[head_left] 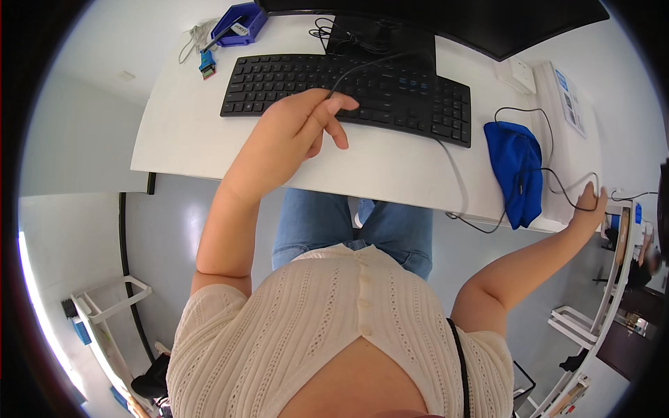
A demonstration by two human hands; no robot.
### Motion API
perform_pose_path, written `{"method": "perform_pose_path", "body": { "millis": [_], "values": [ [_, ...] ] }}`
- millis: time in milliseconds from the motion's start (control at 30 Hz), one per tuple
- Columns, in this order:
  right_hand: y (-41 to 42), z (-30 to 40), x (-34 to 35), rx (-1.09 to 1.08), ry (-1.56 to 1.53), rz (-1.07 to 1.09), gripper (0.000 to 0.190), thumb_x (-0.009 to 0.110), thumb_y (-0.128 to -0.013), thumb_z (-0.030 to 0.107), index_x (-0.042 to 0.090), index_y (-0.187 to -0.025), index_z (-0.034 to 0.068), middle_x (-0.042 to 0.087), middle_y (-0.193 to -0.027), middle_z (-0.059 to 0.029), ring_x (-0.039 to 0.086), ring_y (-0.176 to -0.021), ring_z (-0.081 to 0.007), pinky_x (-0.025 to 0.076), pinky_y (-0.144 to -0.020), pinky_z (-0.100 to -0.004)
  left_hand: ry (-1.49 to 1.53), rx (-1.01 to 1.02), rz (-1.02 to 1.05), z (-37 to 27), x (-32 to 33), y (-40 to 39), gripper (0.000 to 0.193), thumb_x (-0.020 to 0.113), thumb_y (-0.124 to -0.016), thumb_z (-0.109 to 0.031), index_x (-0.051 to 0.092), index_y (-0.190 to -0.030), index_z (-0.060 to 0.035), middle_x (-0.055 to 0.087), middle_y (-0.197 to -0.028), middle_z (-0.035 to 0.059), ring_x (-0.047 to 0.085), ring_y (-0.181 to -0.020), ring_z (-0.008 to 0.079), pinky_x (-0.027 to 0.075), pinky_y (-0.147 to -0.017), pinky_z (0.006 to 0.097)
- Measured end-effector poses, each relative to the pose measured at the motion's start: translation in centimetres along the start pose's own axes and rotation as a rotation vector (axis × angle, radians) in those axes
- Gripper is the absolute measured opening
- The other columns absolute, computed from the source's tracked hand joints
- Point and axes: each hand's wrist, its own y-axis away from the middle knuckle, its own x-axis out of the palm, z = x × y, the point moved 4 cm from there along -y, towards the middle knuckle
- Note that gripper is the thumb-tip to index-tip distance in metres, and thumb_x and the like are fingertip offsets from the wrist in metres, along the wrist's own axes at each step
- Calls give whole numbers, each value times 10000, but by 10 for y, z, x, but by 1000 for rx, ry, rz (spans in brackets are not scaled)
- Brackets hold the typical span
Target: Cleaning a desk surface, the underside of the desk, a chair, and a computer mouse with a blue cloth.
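My left hand (308, 123) is above the front edge of a black keyboard (418, 107), with a thin black cable (360, 67) between thumb and fingers. From there the cable runs up across the keys toward the monitor stand (384, 39). Far to the right, my right hand (589, 206) is at the desk's right end, thumb and a finger spread. A loop of black cable (558, 180) crosses this hand; whether the fingers pinch it is unclear. Left of it lies a blue cloth (515, 172), with cable and a small plug over it. More cable hangs past the desk's front edge.
A black monitor (444, 21) spans the back of the white desk (177, 125). At back left are a purple-blue bin (256, 23) and a blue adapter (207, 60) with a green terminal block. A white box (564, 130) and white power strip (517, 76) stand on the right.
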Motion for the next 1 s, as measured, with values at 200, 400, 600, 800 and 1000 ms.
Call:
{"method": "perform_pose_path", "body": {
  "millis": [200, 400, 600, 800, 1000],
  "values": [
    [125, 210, -57, -985, -262, 189, 510, 347, -825, -90, 533, -1291, 2, 578, -1245, -169, 554, -1162, -274, 386, -1021, -349, -124, 106, 124, -9, 19, 3, 306, 431, -1010, -221, 661, -1027, -19, 639, -678, 16, 330, -488, 58, 313, -470, 206],
    [208, 252, -6, -847, -762, 801, 308, 609, -875, 101, 598, -1175, 30, 651, -1054, -118, 622, -978, -290, 477, -840, -351, 45, 62, 272, -31, 25, 10, 350, 397, -1019, -223, 648, -1012, 21, 652, -690, 44, 379, -500, 54, 328, -477, 204],
    [229, 257, -6, -616, -670, 1058, 157, 570, -898, 142, 576, -1022, 47, 636, -727, -78, 621, -649, -218, 469, -566, -335, 524, 67, 109, -12, 30, 2, 445, 363, -1032, -271, 597, -1122, 97, 678, -1005, 185, 621, -754, 175, 489, -639, 271],
    [279, 273, -4, -1121, -221, 707, 168, 613, -770, 94, 535, -906, 34, 576, -610, -51, 605, -592, -173, 467, -485, -292, 781, -19, 41, -11, 41, -5, 487, 331, -1037, -300, 563, -1201, 95, 591, -1231, 236, 622, -1016, 256, 484, -901, 357],
    [285, 272, -5, -1186, -79, 703, 209, 639, -727, 89, 538, -904, 43, 572, -609, -46, 603, -591, -178, 472, -486, -285, 1007, 4, 112, -1, 46, -10, 412, 302, -1041, -302, 559, -906, -8, 640, -1097, 218, 621, -997, 251, 413, -1016, 397]
  ]
}}
